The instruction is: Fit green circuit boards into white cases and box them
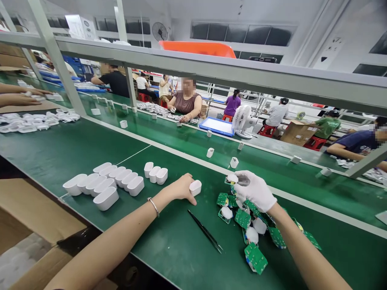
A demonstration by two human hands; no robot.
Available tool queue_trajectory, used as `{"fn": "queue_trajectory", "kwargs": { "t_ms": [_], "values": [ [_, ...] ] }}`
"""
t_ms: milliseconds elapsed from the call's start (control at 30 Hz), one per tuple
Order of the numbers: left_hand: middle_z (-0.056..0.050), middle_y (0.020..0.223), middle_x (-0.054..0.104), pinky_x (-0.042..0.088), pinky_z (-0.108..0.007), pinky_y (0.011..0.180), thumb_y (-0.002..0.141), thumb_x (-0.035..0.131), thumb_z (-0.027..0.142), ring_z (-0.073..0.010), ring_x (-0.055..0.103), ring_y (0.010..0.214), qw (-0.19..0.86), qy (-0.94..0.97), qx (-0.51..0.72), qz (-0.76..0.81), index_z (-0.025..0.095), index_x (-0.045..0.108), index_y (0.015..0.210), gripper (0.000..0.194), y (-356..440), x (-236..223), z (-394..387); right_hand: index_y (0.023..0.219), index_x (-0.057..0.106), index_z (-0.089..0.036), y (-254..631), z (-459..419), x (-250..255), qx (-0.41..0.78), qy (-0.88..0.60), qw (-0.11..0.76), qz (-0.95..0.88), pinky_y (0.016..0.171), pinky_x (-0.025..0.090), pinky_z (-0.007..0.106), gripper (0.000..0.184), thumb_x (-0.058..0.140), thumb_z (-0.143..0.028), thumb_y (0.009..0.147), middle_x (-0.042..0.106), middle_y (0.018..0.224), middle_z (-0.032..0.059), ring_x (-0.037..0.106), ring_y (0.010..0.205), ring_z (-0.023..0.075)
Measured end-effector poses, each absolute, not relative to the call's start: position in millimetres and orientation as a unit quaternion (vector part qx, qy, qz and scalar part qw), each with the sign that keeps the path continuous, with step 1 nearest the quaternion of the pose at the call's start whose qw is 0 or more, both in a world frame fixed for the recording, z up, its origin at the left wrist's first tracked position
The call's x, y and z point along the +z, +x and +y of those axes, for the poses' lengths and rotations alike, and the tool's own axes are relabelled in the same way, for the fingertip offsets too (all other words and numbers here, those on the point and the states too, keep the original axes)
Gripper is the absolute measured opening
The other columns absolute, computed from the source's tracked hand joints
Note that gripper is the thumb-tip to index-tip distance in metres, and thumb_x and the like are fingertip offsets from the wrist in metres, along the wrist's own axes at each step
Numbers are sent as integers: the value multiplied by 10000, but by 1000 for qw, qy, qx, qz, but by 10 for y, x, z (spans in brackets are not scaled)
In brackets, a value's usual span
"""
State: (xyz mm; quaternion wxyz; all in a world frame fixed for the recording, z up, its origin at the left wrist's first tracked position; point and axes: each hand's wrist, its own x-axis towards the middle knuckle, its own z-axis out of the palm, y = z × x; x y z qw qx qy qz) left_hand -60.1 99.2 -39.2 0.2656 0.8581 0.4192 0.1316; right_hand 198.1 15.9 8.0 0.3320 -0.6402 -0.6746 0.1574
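Note:
My bare left hand (181,188), with a bracelet at the wrist, has its thumb and fingers around a white oval plastic housing (196,188) at the table surface. White cotton covers my right hand (254,191), which grips a small green circuit board (230,180) with a white part on it. Beneath and around that hand lies a loose pile of similar circuit boards (242,218). Black tweezers (204,230) rest on the green table between my arms. Left of my left hand, more white housings (105,198) stand in rows, open side up.
A green conveyor belt (169,139) carrying scattered white housings runs beyond a pale rail (187,154). Across it sits a co-worker (187,100) beside a white fan (242,119). A shelf beam (211,66) crosses overhead. At lower left stands a cardboard box (33,213). Another person's hands (22,96) show at far left.

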Motion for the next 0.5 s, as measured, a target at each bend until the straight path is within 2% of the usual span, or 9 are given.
{"fn": "queue_trajectory", "kwargs": {
  "t_ms": [67, 133, 200, 267, 367, 433, 500],
  "values": [
    [-93, 1068, 617, 472, -317, 830, 527, 843, 299, -304, 590, 1017, 283, 853, 146, 414, 150, 720, 787, 324, -617, -422, 1015, 999, 619, -188, 1954, -16, 179, 189, -609, 369, -677, 829, 544, 272, 349, 566, -260, 662, 701, 952, 28, 670, 878, 188],
    [-113, 1202, 561, 468, -330, 853, 564, 830, 301, -283, 589, 1020, 293, 852, 159, 404, 161, 682, 1071, 547, -597, -442, 997, 1003, 629, -189, 1925, -115, 257, 201, -594, 384, -678, 834, 548, 283, 374, 576, -256, 640, 703, 959, 27, 670, 882, 195],
    [-126, 1316, 485, 465, -345, 872, 533, 854, 358, -280, 569, 1047, 310, 861, 163, 370, 185, 516, 1317, 871, -553, -457, 957, 1005, 634, -190, 1895, -134, 277, 206, -588, 388, -679, 838, 548, 288, 380, 576, -252, 634, 704, 953, 24, 671, 880, 197],
    [-123, 1359, 453, 449, -369, 902, 522, 857, 431, -294, 518, 1108, 317, 868, 177, 337, 202, 425, 1388, 994, -492, -485, 921, 982, 639, -187, 1871, -91, 223, 214, -593, 387, -673, 830, 552, 298, 368, 576, -249, 625, 708, 921, 25, 675, 856, 200],
    [-104, 1311, 504, 401, -396, 955, 604, 827, 422, -291, 465, 1152, 302, 880, 208, 301, 217, 476, 1346, 846, -400, -566, 910, 953, 638, -179, 1851, 19, 53, 242, -614, 388, -643, 793, 565, 312, 366, 590, -247, 597, 709, 897, 37, 678, 826, 209],
    [-84, 1207, 562, 417, -360, 912, 686, 787, 334, -246, 516, 1061, 299, 892, 207, 269, 231, 507, 1314, 696, -357, -615, 920, 948, 633, -177, 1850, 79, -53, 269, -623, 388, -624, 784, 565, 314, 374, 605, -238, 580, 709, 905, 41, 680, 820, 211],
    [-57, 1060, 587, 443, -300, 800, 724, 753, 321, -197, 559, 901, 287, 901, 193, 261, 235, 534, 1281, 605, -343, -616, 914, 943, 629, -177, 1852, 113, -115, 290, -627, 385, -612, 781, 562, 307, 376, 613, -220, 571, 709, 900, 40, 680, 811, 205]
  ]
}}
